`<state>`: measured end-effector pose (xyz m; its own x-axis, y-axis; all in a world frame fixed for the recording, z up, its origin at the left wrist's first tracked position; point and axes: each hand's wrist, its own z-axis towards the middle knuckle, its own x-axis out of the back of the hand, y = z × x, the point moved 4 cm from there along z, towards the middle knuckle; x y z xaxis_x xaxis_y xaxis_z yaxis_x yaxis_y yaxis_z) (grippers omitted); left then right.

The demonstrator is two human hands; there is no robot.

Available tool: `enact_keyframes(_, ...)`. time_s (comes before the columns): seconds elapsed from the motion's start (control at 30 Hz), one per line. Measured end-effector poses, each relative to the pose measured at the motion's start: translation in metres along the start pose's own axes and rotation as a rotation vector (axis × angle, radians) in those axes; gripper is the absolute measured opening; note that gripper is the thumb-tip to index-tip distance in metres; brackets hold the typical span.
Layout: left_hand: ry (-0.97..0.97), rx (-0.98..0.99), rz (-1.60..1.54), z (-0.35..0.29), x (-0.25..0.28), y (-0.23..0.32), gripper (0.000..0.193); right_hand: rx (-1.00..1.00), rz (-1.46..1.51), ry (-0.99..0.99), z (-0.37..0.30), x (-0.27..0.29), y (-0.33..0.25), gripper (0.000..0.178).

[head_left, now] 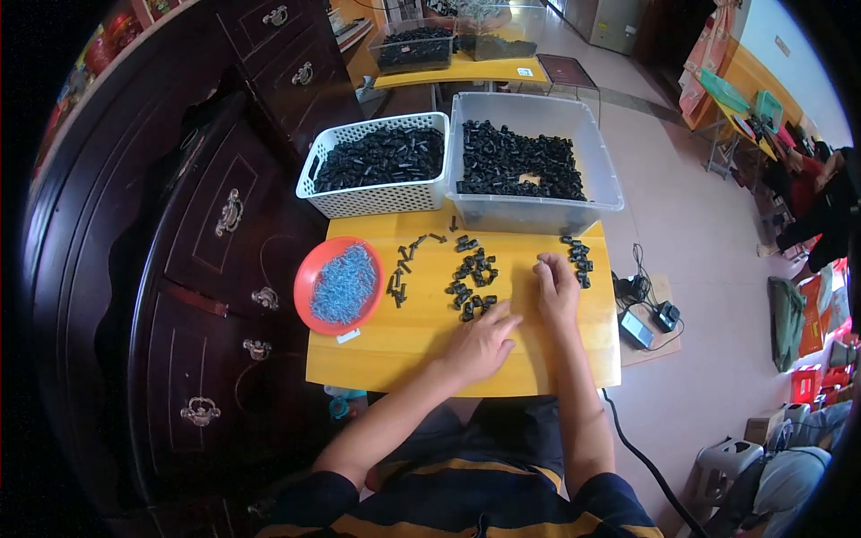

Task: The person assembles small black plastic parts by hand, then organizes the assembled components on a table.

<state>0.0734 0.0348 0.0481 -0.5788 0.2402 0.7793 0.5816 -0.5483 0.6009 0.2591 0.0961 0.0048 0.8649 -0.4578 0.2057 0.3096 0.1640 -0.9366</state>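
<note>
My left hand (482, 344) rests low over the yellow table with its fingers stretched apart, just below a cluster of short black plastic fittings (475, 269). Its fingertips are near the lowest fittings, and nothing shows in its grasp. My right hand (558, 291) is curled, between that cluster and a column of similar black fittings (581, 263). Whatever its fingers hold, if anything, is hidden. To the left lie several slim black T-shaped pieces (403, 260) in a loose curve. Beside them is a red plate (303, 285) heaped with small silvery-blue pins or screws (344, 283).
At the table's (359, 372) far side stand a white perforated basket (372, 199) of black pieces and a clear bin (538, 213) of black fittings. Dark drawers (215, 269) rise on the left. Electrical devices (637, 328) and cables lie on the floor to the right; people work farther off.
</note>
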Motion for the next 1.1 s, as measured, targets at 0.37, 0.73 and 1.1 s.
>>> enact_keyframes(0.37, 0.126, -0.085, 0.009, -0.025, -0.007, -0.003, 0.038, -0.111, 0.202, -0.058, -0.028, 0.020, -0.024, 0.012)
enact_keyframes(0.73, 0.227, -0.161, -0.032, -0.026, 0.000, 0.005, 0.012, 0.307, -0.234, -0.541, -0.002, 0.020, -0.121, 0.031)
enact_keyframes(1.1, 0.196, -0.074, -0.089, -0.025, -0.002, -0.002, 0.012, 0.443, -0.601, -0.081, -0.028, 0.001, -0.032, 0.043)
